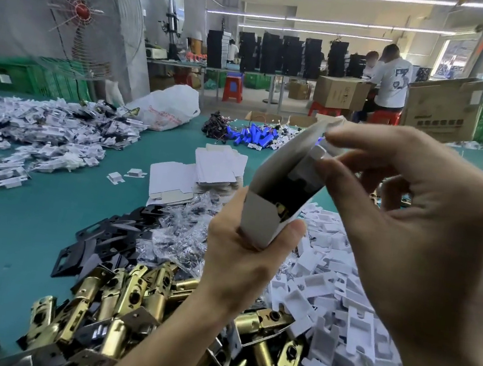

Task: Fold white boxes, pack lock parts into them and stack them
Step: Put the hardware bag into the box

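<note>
My left hand (241, 244) grips the lower end of an open white box (277, 184), held tilted above the table. Dark lock parts and a brass piece show inside it. My right hand (407, 223) pinches a white plastic insert (317, 154) at the box's open top, between thumb and forefinger. Brass latch bolts (127, 296) lie heaped below my left forearm. Black strike plates (104, 235) sit beside them. White plastic inserts (341, 303) are piled at the right. Flat unfolded white boxes (217, 167) are stacked on the green table (13, 229).
Clear bags of screws (178, 236) lie between the plates and the flat boxes. More white parts (25, 136) cover the left of the table. Blue batteries (252, 135) and a white plastic bag (167, 108) lie further back. A big fan (72, 10) stands at left; people sit behind.
</note>
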A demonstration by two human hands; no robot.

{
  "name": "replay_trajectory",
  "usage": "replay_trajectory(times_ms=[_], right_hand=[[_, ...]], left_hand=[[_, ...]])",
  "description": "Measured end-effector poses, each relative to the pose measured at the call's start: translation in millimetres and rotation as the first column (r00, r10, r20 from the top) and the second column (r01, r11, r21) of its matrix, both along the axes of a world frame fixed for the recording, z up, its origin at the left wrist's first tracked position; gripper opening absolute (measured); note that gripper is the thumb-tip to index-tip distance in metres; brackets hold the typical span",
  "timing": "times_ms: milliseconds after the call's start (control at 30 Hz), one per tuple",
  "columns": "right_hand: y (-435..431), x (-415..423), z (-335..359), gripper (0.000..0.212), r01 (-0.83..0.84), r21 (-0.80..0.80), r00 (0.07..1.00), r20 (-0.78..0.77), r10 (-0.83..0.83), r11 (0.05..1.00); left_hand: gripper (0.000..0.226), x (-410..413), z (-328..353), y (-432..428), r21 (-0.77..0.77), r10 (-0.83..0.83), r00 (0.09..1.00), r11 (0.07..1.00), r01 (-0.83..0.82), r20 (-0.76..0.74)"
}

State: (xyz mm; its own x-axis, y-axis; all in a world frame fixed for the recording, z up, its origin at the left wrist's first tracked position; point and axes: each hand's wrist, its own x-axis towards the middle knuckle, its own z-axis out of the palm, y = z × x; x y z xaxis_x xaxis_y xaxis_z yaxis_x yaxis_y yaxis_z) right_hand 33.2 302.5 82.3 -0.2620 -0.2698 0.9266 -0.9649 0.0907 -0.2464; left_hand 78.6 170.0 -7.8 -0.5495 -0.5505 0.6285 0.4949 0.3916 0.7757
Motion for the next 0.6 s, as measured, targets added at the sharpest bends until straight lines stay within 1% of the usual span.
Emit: replay_trajectory(times_ms=[67,167,233,300,367,433,467,500,533,600], right_hand=[[-1,-5,-2,0.010,0.019,0.040,1.000,0.009,-0.020,0.999],[-1,-13,-6,0.015,0.072,0.085,0.995,0.067,-0.077,0.994],[1,-19,-9,0.019,0.100,0.151,0.986,0.116,-0.118,0.983],[3,-25,-10,0.023,0.098,0.269,0.971,0.183,-0.151,0.958],[3,-30,-10,0.029,0.051,0.419,0.952,0.253,-0.171,0.906],[3,-32,-10,0.036,-0.006,0.549,0.934,0.302,-0.191,0.836],[2,-32,-10,0.038,-0.028,0.582,0.927,0.319,-0.197,0.813],[1,-31,-11,0.039,-0.043,0.581,0.920,0.339,-0.194,0.813],[0,-31,-10,0.038,-0.047,0.549,0.916,0.356,-0.183,0.834],[-2,-29,-10,0.034,-0.015,0.432,0.924,0.351,-0.153,0.902]], left_hand=[[0.019,-1,-1,-1,-0.023,0.008,0.999,1.000,-0.007,0.044],[0.019,-2,-1,0,-0.083,0.033,0.994,0.996,-0.024,0.107],[0.020,-3,-1,0,-0.127,0.059,0.989,0.991,-0.042,0.139],[0.034,-3,0,-1,-0.189,0.099,0.980,0.980,-0.065,0.176],[0.041,-3,-1,-1,-0.233,0.126,0.971,0.970,-0.076,0.205],[0.040,-3,-4,-1,-0.245,0.142,0.960,0.966,-0.081,0.243],[0.036,-3,-5,-1,-0.226,0.143,0.952,0.971,-0.082,0.269],[0.029,-3,-6,-2,-0.190,0.134,0.945,0.979,-0.079,0.299],[0.022,-4,-7,-4,-0.150,0.122,0.940,0.986,-0.077,0.318],[0.015,-5,-7,-6,-0.067,0.099,0.936,0.994,-0.081,0.337]])
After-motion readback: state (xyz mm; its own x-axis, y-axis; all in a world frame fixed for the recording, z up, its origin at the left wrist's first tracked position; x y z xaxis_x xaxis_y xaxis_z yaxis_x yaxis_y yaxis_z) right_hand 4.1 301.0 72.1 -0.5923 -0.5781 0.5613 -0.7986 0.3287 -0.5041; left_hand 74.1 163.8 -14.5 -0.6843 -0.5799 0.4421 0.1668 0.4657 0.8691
